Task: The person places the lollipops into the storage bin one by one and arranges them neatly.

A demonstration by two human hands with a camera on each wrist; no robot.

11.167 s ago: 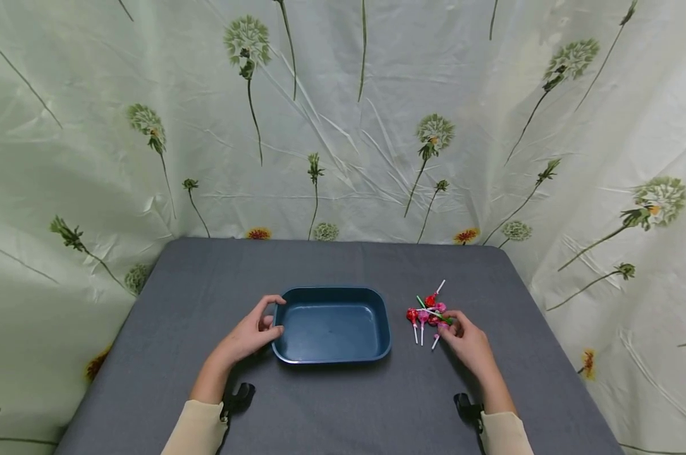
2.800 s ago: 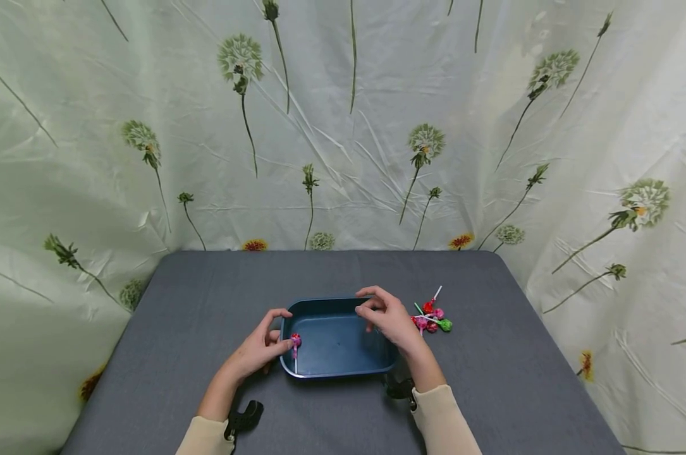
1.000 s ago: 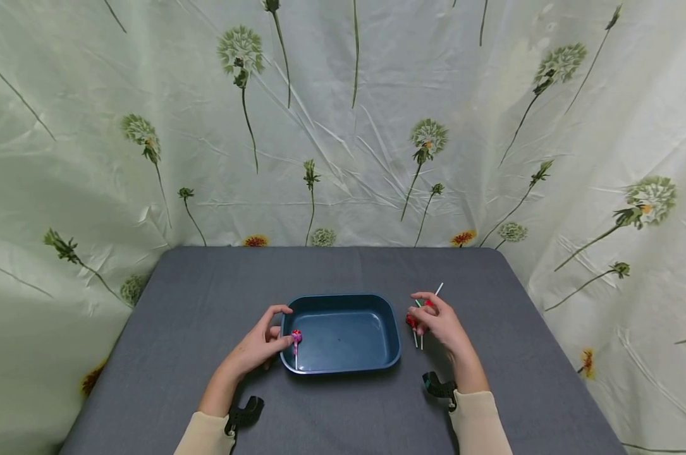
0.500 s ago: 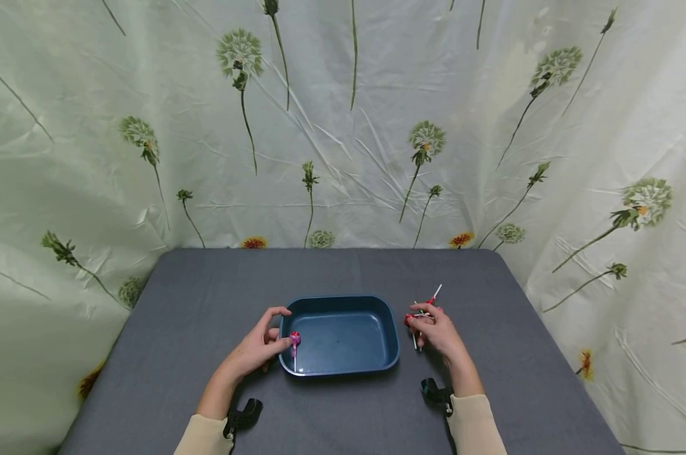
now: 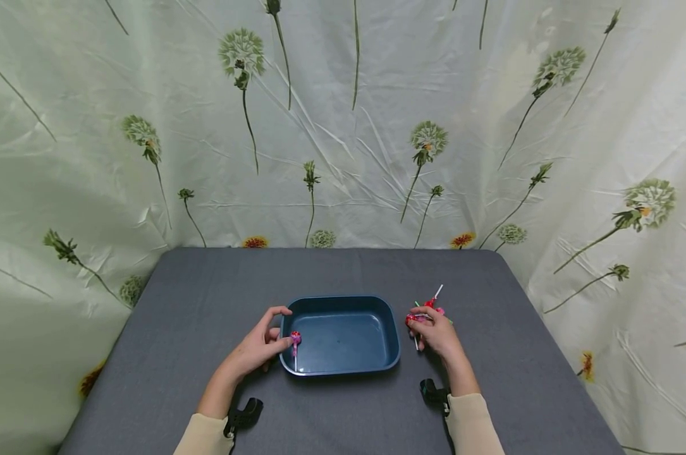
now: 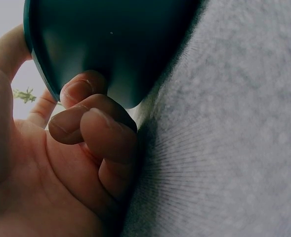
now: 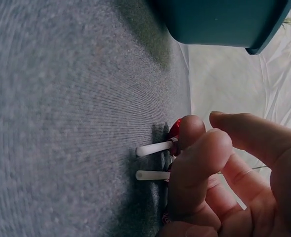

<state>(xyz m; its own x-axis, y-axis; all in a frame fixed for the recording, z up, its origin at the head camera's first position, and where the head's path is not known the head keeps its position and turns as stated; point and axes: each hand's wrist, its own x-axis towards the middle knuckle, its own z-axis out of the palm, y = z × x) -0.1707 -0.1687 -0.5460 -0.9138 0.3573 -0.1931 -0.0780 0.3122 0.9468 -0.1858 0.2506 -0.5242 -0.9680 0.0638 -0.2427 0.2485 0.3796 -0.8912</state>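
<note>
In the head view my left hand [image 5: 263,338] grips the left end of a dark blue rectangular tray [image 5: 343,370], thumb inside and forefinger over the rim. Its other fingers [image 6: 105,131] curl against the tray's outer wall in the left wrist view. A lollipop with a pink and red wrapper [image 5: 296,339] lies inside the tray, beside that thumb. My right hand [image 5: 436,332] bends over the small lollipop pile [image 5: 430,303], fingertips right at a red lollipop [image 5: 410,320]. Two white sticks [image 7: 154,148] poke out past its fingers; I cannot tell whether it pinches one.
A grey cloth [image 5: 234,272] covers the table. A white curtain [image 5: 343,151] with dandelion prints hangs behind and along both sides. Black wrist mounts [image 5: 246,414] sit below both hands. The tray's right end stands just left of the pile.
From over the tray, my right hand has moved right to the pile and lowered onto it. Since the oldest frame a lollipop has come into the tray. My left hand keeps its grip.
</note>
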